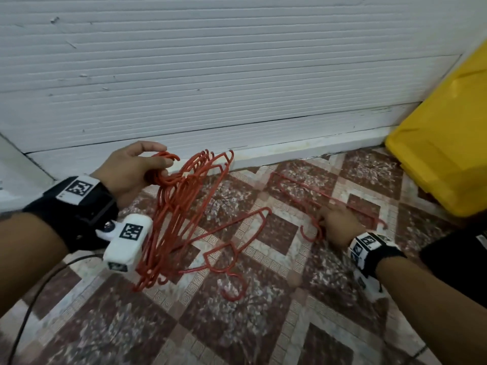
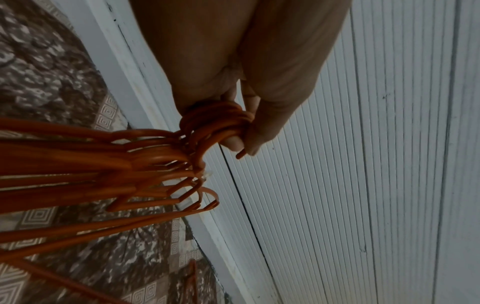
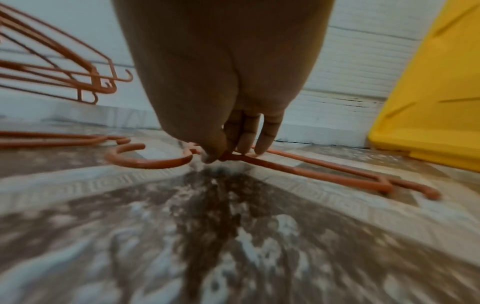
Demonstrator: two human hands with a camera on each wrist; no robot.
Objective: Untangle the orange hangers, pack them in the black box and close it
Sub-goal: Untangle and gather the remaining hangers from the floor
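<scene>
My left hand (image 1: 137, 167) holds a bunch of several orange hangers (image 1: 179, 204) by their hooks (image 2: 215, 121), fingers curled round them; the bunch hangs down toward the tiled floor. One single orange hanger (image 1: 229, 248) lies flat on the floor in the middle. Further right, my right hand (image 1: 337, 222) pinches another orange hanger (image 3: 311, 170) near its neck, thumb and fingers on the bar; this hanger lies on the floor with its hook (image 3: 145, 160) pointing left. The black box is not in view.
A white ribbed wall (image 1: 237, 75) with a baseboard runs across the back. A yellow plastic lid or bin (image 1: 442, 143) leans at the right, close to the right hand. A black cable (image 1: 31, 299) trails on the floor at lower left.
</scene>
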